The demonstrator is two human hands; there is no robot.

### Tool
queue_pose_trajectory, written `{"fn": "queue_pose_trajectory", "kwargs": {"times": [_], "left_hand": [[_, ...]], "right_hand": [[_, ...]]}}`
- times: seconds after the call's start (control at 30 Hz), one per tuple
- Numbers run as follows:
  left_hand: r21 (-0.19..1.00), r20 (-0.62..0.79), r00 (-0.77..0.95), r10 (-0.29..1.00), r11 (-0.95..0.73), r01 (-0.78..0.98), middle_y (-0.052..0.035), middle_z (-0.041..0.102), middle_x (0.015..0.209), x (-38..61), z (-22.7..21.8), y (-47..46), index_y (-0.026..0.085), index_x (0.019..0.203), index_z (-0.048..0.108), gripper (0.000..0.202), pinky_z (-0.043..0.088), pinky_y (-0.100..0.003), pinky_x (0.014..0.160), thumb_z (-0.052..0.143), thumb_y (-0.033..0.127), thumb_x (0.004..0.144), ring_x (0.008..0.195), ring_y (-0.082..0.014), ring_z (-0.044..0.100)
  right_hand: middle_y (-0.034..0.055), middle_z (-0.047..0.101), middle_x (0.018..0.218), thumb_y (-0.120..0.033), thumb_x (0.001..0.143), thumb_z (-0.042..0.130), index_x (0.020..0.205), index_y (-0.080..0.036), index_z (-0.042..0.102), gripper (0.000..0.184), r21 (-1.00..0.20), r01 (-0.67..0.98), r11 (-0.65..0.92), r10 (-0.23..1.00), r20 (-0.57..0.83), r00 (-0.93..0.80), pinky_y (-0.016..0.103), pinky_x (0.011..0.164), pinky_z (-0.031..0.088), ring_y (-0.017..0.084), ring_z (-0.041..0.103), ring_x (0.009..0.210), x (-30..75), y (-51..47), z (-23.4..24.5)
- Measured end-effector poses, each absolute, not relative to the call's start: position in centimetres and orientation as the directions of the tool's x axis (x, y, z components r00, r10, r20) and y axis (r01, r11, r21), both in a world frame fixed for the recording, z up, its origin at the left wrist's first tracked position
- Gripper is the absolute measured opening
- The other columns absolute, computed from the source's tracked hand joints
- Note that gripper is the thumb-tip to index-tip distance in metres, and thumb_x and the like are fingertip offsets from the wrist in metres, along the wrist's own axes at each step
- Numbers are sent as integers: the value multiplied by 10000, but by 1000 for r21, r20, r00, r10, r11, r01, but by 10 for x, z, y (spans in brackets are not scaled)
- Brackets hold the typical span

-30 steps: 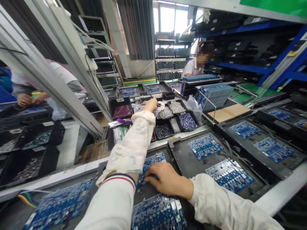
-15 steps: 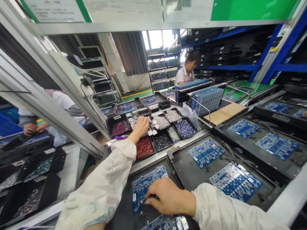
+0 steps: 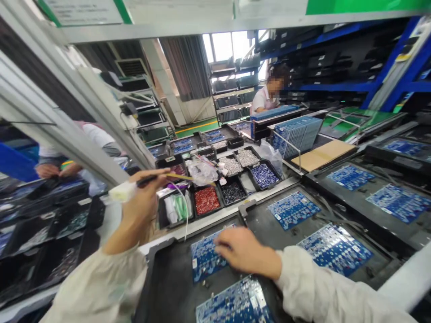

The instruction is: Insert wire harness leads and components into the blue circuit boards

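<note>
My left hand [image 3: 144, 204] is raised at the left of the parts bins, its fingers closed round a slim tool [image 3: 178, 177] with a black handle and a thin yellowish shaft pointing right; its exact kind is unclear. A white block [image 3: 123, 192] shows beside that hand; whether it belongs to the tool I cannot tell. My right hand [image 3: 247, 251] rests over the right side of a blue circuit board [image 3: 204, 258], fingers curled and fingertips partly hidden. Below it, a second circuit board [image 3: 232, 303] lies in the same black tray [image 3: 164, 273].
Beyond the tray stand black bins with red components [image 3: 206, 200], dark components [image 3: 233, 190] and blue components [image 3: 263, 176]. A clear plastic bag [image 3: 202, 172] lies among them. Right are more trayed circuit boards [image 3: 294, 210] and a rack of upright boards [image 3: 298, 134]. A co-worker [image 3: 267, 96] sits behind.
My left hand has come back from the bins toward the left and now holds the slim tool. My right hand stays over the board, its fingers slightly shifted. The view has tilted a little.
</note>
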State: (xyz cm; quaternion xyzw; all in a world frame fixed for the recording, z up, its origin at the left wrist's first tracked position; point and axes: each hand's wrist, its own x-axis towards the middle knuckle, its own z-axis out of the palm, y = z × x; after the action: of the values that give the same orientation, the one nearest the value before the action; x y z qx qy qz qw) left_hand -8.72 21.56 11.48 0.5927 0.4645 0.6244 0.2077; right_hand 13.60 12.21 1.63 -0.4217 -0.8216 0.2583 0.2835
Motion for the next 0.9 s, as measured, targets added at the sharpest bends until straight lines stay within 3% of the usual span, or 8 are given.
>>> {"fn": "queue_pose_trajectory", "kwargs": {"times": [0.07,0.1,0.2,0.27,0.37,0.6,0.77,0.9], "left_hand": [[968,243,-99,965,-235,90,-15,699,741,-91,107,169,170,709,660,171,562,-318,663,748,247,584,669,-178,669],[996,84,-29,996,-83,28,-25,696,713,-91,99,150,161,709,654,209,566,-322,620,771,239,553,626,-185,666],[977,-206,44,978,208,-42,-38,684,674,-84,71,114,142,744,633,317,562,-296,556,812,235,499,595,-185,661],[965,-235,27,972,236,-114,-25,667,661,-82,55,106,132,717,612,337,563,-284,555,824,237,477,592,-167,652],[945,-268,37,963,270,-182,-7,640,624,-88,41,103,126,677,593,338,568,-296,557,828,243,465,554,-151,636],[927,-311,88,946,322,-192,-7,635,612,-110,28,100,133,694,577,325,576,-305,573,815,234,497,547,-155,645],[945,-257,-25,966,246,-217,8,618,608,-126,25,92,132,670,582,304,571,-270,549,806,244,497,558,-140,637],[954,-248,-101,963,225,-195,15,604,585,-138,22,87,127,667,572,306,565,-261,535,801,231,494,559,-147,640]], "right_hand": [[66,685,949,-262,863,497,963,-193,674,215,-719,556,417,909,336,-247,279,759,445,161,614,842,143,133,33],[65,680,948,-267,881,471,963,-193,671,229,-748,522,411,912,334,-240,268,736,444,149,608,827,143,137,40],[25,668,753,-310,815,584,849,-160,685,184,-804,383,455,812,197,-550,218,602,414,113,571,659,124,139,47],[-9,620,605,-303,761,647,751,-138,683,169,-833,344,434,712,83,-697,193,516,363,83,510,543,108,134,42],[-24,581,521,-298,777,623,709,-131,684,190,-862,363,354,689,-22,-725,183,465,325,61,460,467,92,129,34],[-33,569,508,-299,780,595,648,-151,685,217,-831,416,369,691,-54,-721,200,470,331,65,456,477,88,135,31],[-14,629,593,-227,742,632,701,-165,699,100,-804,428,412,523,-176,-834,221,547,395,86,537,535,88,132,21],[9,632,621,-201,783,600,745,-134,678,109,-726,521,450,736,-29,-676,234,581,396,97,549,567,66,150,-3]]}}
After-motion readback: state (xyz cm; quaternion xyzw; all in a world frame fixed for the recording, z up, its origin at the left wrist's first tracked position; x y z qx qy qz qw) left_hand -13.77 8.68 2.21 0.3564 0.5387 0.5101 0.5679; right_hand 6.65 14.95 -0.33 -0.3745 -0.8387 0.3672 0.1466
